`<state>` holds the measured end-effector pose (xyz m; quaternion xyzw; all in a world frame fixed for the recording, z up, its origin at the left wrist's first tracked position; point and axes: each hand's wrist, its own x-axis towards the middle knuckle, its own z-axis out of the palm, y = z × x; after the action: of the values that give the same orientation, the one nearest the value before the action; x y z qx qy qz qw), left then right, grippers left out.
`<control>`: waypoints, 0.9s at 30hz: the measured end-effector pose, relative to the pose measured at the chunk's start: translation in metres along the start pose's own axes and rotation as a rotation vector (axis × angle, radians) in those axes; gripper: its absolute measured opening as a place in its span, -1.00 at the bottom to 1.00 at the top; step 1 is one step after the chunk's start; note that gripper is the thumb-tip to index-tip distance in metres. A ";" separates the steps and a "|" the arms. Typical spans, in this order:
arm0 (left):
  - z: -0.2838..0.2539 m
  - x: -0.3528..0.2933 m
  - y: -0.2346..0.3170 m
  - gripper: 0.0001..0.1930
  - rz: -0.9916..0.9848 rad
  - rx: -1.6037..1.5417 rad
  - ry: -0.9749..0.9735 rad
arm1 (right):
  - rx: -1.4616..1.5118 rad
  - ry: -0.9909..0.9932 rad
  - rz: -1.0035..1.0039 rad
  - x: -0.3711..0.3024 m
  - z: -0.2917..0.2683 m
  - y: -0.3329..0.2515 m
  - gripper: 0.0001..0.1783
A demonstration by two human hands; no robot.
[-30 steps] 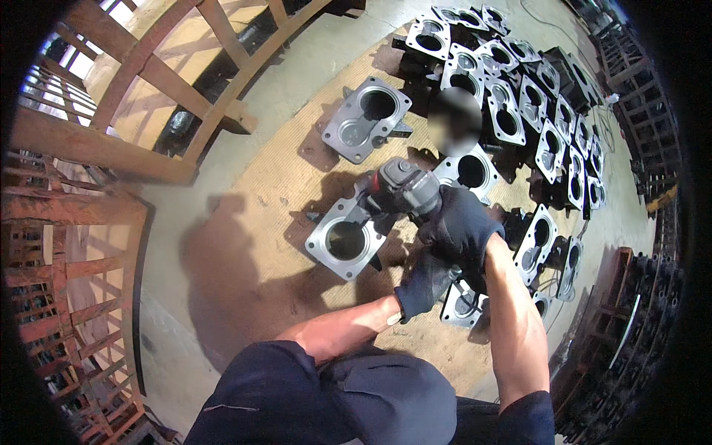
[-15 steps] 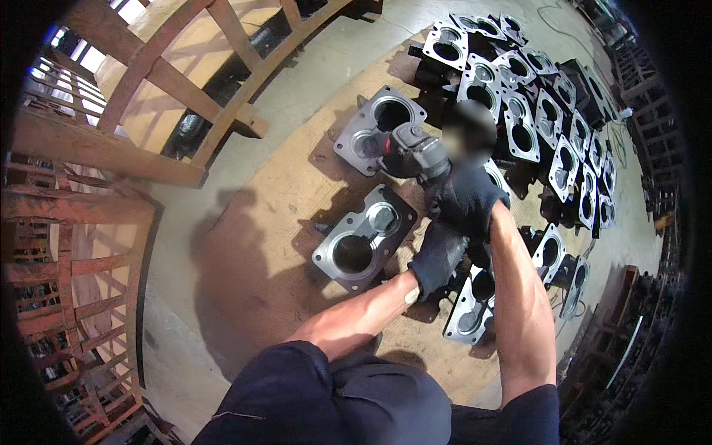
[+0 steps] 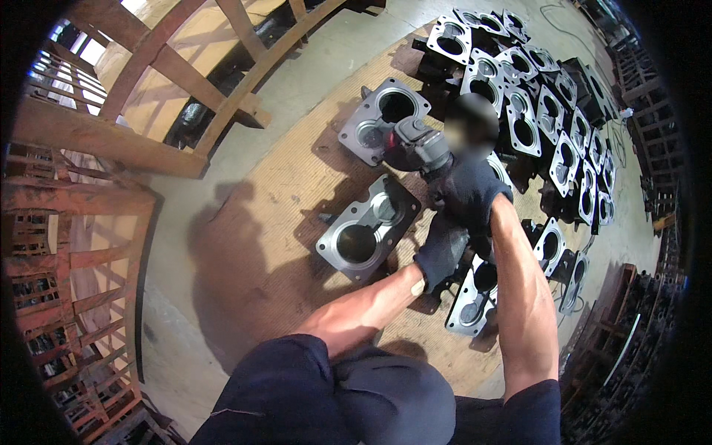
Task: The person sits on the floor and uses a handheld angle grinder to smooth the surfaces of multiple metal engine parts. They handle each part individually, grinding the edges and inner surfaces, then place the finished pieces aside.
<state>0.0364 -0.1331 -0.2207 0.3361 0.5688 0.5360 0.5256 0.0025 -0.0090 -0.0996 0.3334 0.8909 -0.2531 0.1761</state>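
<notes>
In dark gloves, my left hand [image 3: 443, 248] and my right hand [image 3: 475, 194] are closed around the body of an angle grinder [image 3: 424, 146]. Its head reaches over the lower right edge of a grey metal casting [image 3: 368, 133] with two round openings; whether the disc touches it is hidden. Nearer to me lies a second casting [image 3: 337, 246] of the same shape, left of my left hand. Part of another casting [image 3: 469, 315] shows between my forearms. The gloves hide most of the grinder's handle.
Many similar castings [image 3: 522, 133] stand in rows at the right on a tan ribbed mat [image 3: 274, 178]. Rusty slatted frames [image 3: 104, 148] line the left side. A rack of dark parts [image 3: 615, 356] is at the lower right. A hose [image 3: 619, 141] lies on the floor.
The view has shifted slightly, so the two nearer castings appear a little higher and further right. Both hands keep hold of the grinder, which has barely moved against the far casting.
</notes>
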 end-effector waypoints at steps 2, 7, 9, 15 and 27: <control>0.004 0.003 0.005 -0.55 0.026 0.143 -0.008 | -0.015 0.005 -0.006 0.003 0.001 0.009 -0.48; 0.010 -0.033 -0.003 -0.76 -0.074 -0.561 0.175 | 0.161 0.016 -0.066 -0.019 0.024 -0.025 -0.44; 0.010 -0.038 0.000 -0.76 -0.064 -0.664 0.201 | 0.129 -0.017 -0.031 -0.022 0.026 -0.031 -0.41; 0.018 0.007 -0.008 -0.72 0.032 -0.515 -0.078 | -0.008 0.016 -0.034 -0.029 -0.012 -0.015 -0.47; 0.051 0.022 0.127 -0.81 0.264 -0.192 0.060 | 0.101 0.388 -0.239 -0.066 -0.093 0.053 -0.60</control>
<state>0.0578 -0.0742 -0.0973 0.3400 0.4814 0.6621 0.4629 0.0722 0.0451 -0.0100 0.2765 0.9275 -0.2473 -0.0467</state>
